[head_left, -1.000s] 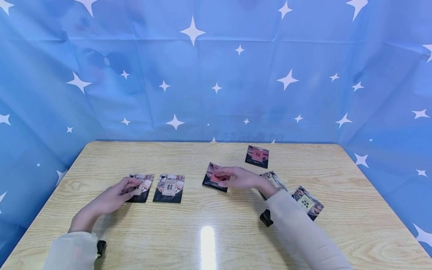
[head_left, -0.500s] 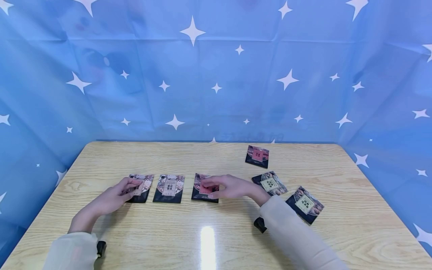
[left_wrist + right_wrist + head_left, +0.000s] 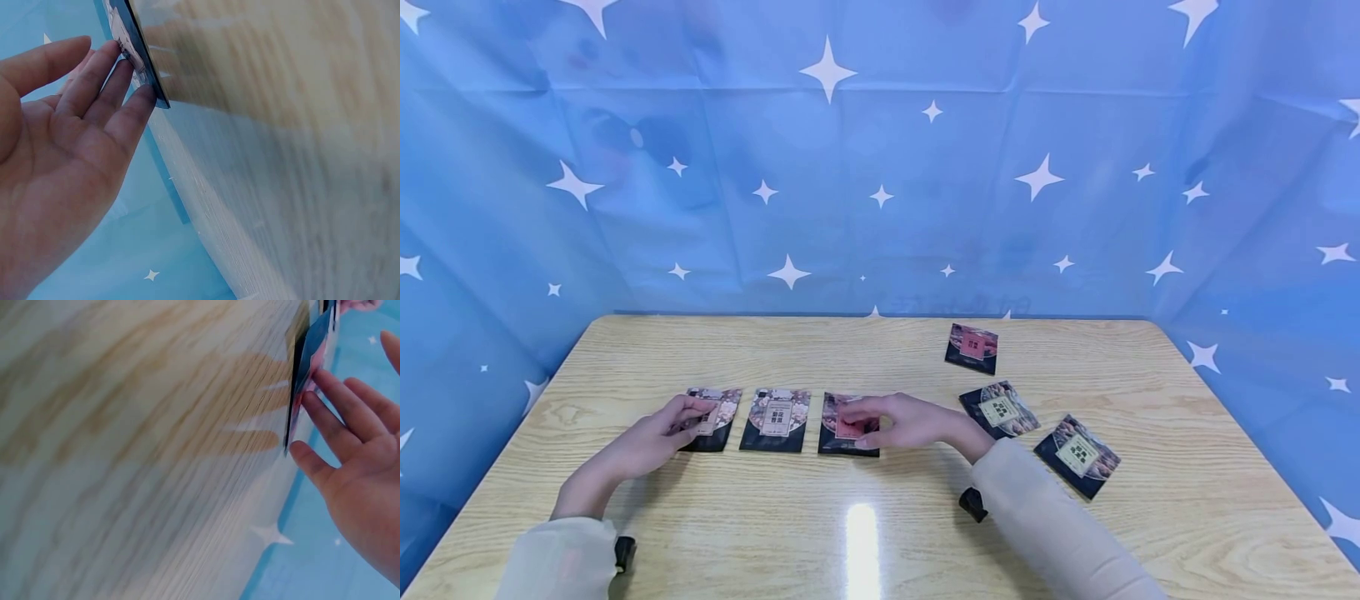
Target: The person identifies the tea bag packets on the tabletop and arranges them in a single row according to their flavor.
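My left hand [image 3: 651, 437] rests its fingertips on the leftmost flat tea packet [image 3: 720, 427], which has a pink floral top and a black lower part. Beside it lies a matching packet [image 3: 775, 421] with a pale pink label. To the right of that, my right hand [image 3: 913, 421] touches a red-label packet [image 3: 835, 442] and partly covers it. In the left wrist view the left fingers [image 3: 115, 94] are nearly straight against the packet [image 3: 134, 44]. The right wrist view likewise has extended fingers [image 3: 334, 419] on the packet's face [image 3: 312, 353].
Another red-label packet [image 3: 972, 348] lies toward the back of the wooden table [image 3: 737, 517]. Two yellow-green-label packets [image 3: 1000, 409] lie tilted near the right forearm. A blue star-patterned cloth [image 3: 880, 150] hangs behind the table's far edge.
My right hand has slid the red-label packet left and nearer, turning it straighter, so it now lines up beside the two pink ones. The left hand has stayed in place.
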A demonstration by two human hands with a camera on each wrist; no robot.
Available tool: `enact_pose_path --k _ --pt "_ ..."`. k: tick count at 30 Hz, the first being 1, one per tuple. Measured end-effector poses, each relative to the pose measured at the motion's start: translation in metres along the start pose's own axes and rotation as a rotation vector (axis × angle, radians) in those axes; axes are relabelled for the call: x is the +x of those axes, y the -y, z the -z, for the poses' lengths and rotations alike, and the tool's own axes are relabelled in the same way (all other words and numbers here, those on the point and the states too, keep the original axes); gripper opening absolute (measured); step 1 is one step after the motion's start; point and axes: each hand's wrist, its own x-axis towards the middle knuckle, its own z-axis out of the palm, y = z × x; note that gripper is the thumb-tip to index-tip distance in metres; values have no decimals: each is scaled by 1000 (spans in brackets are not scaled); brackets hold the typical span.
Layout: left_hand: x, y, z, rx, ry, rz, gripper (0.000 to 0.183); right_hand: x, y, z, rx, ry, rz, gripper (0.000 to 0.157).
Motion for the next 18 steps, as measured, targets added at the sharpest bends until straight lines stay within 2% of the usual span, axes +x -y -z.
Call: enact_pose_path --k 10,18 --pt "-1 -1 -1 10 0 12 32 -9 1 5 -11 -40 -9 49" --pt "-1 -2 0 2 0 6 32 -33 -9 21 50 -163 -62 47"
